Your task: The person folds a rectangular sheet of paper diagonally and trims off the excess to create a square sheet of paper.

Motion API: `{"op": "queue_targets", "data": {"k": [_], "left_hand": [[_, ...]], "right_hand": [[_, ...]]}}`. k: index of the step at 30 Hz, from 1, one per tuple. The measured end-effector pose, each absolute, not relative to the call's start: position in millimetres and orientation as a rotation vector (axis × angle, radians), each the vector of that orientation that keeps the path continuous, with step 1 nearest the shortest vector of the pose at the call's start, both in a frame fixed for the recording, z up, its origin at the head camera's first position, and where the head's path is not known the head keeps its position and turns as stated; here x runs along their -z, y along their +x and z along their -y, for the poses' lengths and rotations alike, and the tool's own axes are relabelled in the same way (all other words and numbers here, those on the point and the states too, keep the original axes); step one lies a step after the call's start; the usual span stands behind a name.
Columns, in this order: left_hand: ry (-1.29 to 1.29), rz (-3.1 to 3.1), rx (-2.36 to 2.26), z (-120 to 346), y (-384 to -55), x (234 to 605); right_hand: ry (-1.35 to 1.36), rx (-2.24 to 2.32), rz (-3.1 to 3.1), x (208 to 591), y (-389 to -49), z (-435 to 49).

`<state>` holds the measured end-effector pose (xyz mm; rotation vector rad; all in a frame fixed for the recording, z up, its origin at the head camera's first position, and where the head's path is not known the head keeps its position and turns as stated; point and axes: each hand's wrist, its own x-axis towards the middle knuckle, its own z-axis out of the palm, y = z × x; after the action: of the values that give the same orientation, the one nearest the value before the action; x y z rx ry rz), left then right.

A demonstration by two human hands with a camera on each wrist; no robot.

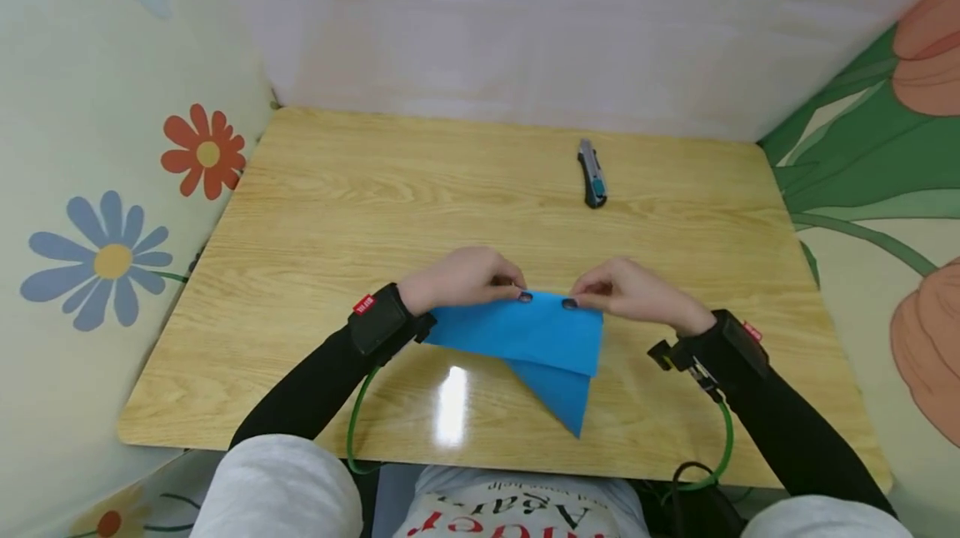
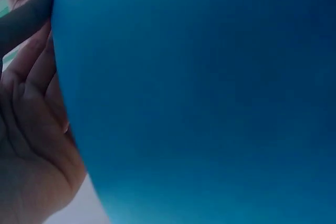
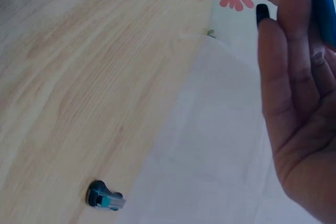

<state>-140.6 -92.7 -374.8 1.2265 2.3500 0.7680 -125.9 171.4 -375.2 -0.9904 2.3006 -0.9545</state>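
A sheet of blue paper (image 1: 525,336), folded over with a pointed corner hanging toward the person, is held between both hands. My left hand (image 1: 468,278) pinches its upper edge near the middle, thumb on the near face. My right hand (image 1: 626,292) pinches the same edge close to the right corner. In the left wrist view the paper (image 2: 199,98) fills most of the picture, with the left palm and fingers (image 2: 31,66) behind its edge. The right wrist view shows the right hand (image 3: 302,93) with a strip of blue paper at the upper right.
A utility knife (image 1: 592,174) lies on the wooden table (image 1: 375,188) beyond the hands, right of centre. White cloth (image 1: 525,38) hangs behind the far edge. Flower-printed walls (image 1: 112,263) stand at both sides. Green cables (image 1: 727,446) run from the wrist cameras.
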Motion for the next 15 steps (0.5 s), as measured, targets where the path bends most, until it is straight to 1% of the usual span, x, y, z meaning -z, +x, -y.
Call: {"op": "queue_targets", "data": {"k": [7, 15], "left_hand": [[1.287, -2.429, -0.721, 83.0, -137.0, 377.3], [1.318, -2.373, -0.752, 75.8, -137.7, 383.8]], "right_hand": [[-1.108, 0.879, -2.286, 380.7, -127.0, -158.9], [-1.187, 0.955, -2.269, 380.7, -124.0, -151.6]]}}
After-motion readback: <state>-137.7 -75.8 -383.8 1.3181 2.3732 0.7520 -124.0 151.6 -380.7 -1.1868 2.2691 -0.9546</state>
